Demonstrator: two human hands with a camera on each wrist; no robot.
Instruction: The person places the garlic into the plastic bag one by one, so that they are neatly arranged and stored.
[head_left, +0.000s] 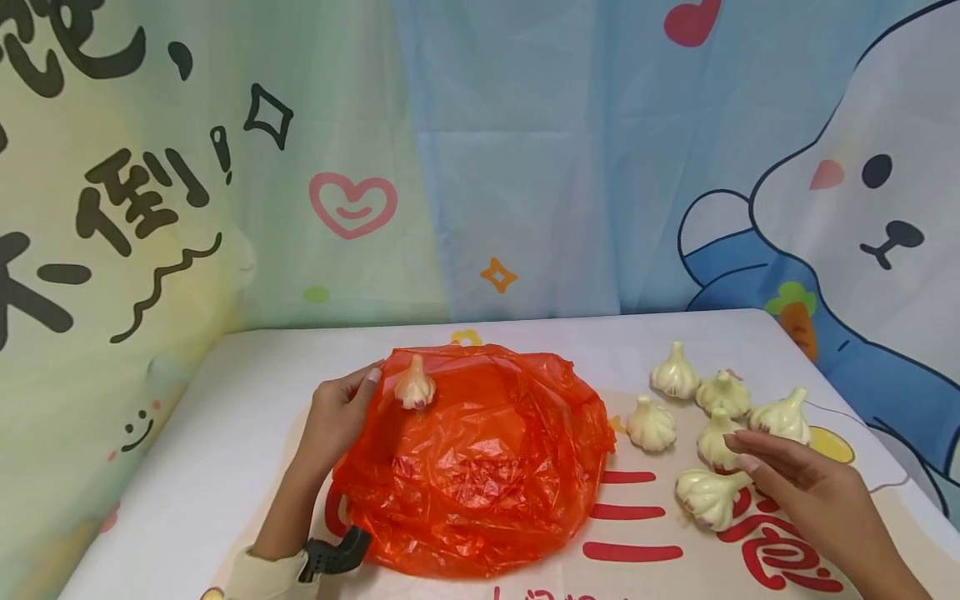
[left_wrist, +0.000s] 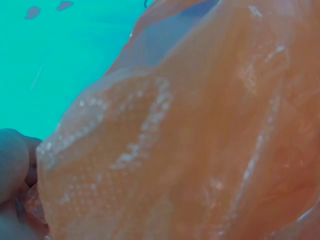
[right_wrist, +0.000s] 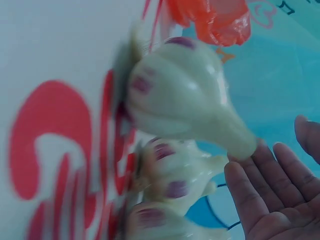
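Observation:
My left hand (head_left: pixel 339 421) pinches the left rim of a red plastic bag (head_left: pixel 480 467). In the left wrist view the bag's thin film (left_wrist: pixel 150 150) fills most of the picture, with some fingers (left_wrist: pixel 12 160) at its edge. One garlic bulb (head_left: pixel 415 383) shows against the bag near that hand; whether it touches the film I cannot tell. My right hand (head_left: pixel 817 487) hangs over the right side with straight fingers, holding nothing. Close to it is a garlic bulb (head_left: pixel 708 497), and another garlic bulb (head_left: pixel 717 440) is partly behind its fingertips. The right wrist view shows a large garlic bulb (right_wrist: pixel 180 90) beside the open palm (right_wrist: pixel 280 220).
More garlic bulbs lie at the table's right: one garlic bulb (head_left: pixel 651 425) nearest the bag, another garlic bulb (head_left: pixel 675 372) farther back, and a garlic bulb (head_left: pixel 783 417) beyond the right hand. A printed cloth (head_left: pixel 637 575) covers the table. A patterned curtain (head_left: pixel 517 167) hangs behind.

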